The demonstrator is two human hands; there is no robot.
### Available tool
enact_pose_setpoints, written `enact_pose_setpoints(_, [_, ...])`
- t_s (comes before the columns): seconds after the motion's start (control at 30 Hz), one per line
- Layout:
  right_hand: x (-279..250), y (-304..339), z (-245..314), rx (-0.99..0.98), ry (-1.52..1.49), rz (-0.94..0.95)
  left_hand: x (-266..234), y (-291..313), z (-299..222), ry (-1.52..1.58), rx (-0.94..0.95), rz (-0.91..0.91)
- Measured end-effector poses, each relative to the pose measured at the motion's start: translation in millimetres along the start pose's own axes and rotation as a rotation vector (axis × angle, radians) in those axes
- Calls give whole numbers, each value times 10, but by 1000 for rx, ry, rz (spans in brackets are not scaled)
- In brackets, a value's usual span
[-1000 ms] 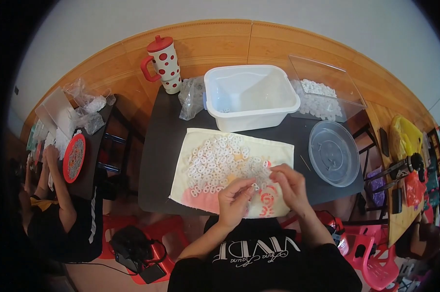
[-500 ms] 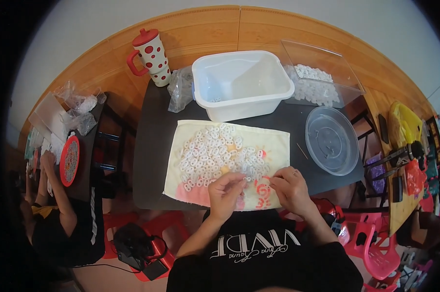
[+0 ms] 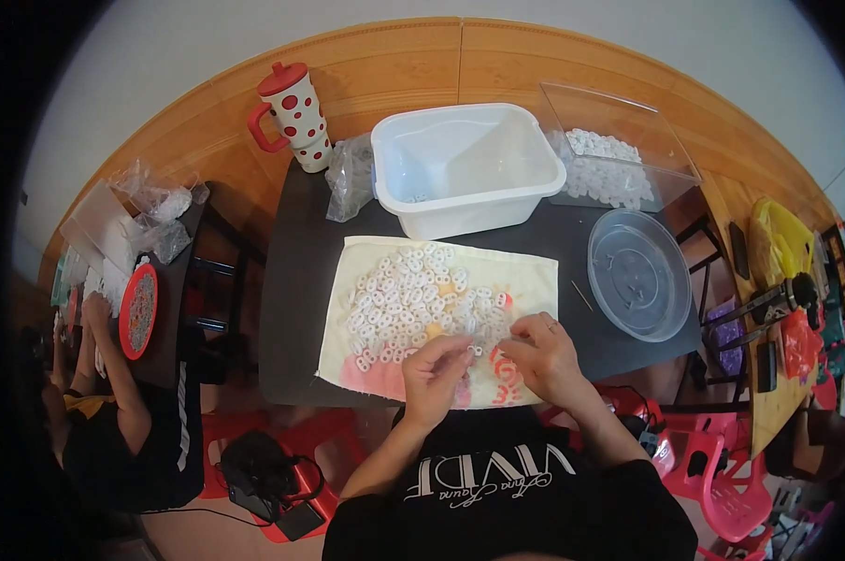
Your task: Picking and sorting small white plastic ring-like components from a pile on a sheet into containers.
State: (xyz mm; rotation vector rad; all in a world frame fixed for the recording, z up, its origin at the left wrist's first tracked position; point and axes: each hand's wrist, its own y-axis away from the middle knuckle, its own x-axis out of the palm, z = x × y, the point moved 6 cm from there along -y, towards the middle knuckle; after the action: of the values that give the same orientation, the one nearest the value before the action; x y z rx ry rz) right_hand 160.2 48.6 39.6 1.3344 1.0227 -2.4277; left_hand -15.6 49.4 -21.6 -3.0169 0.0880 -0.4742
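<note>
My left hand (image 3: 434, 377) is closed in a pinch over the near edge of a cream and pink towel (image 3: 334, 323). A tiny white piece shows at its fingertips, too small to name for sure. Beside it on the right, my right hand (image 3: 542, 357) has thumb and forefinger drawn together above the towel's orange-red print. Whatever it pinches cannot be made out. Many small white pieces with two holes each (image 3: 394, 299) lie spread over the towel, just beyond both hands.
A white plastic tub (image 3: 469, 220) stands behind the towel, a polka-dot tumbler (image 3: 296, 117) to its left. At right are a clear round lid (image 3: 637, 276), a thin stick (image 3: 581, 294) and a clear bin of white pieces (image 3: 609, 168). A person sits left by a red tray (image 3: 126, 318).
My right hand has shifted a little up and to the left, nearer my left hand. The left hand keeps its pinch in nearly the same place.
</note>
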Motion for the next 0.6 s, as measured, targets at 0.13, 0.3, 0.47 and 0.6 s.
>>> enact_pose_setpoints(0.13, [-91, 6, -4, 34, -124, 0, -9, -16, 8, -11, 6, 27])
enact_pose_setpoints(0.3, [-165, 43, -161, 64, -156, -4, -12, -11, -6, -2, -4, 27])
enact_pose_setpoints(0.47, [-93, -73, 20, -42, -23, 136, 4, -16, -30, -17, 14, 24])
enact_pose_setpoints(0.6, [-78, -123, 69, -89, 67, 248, -24, 0, 8, -21, 28, 19])
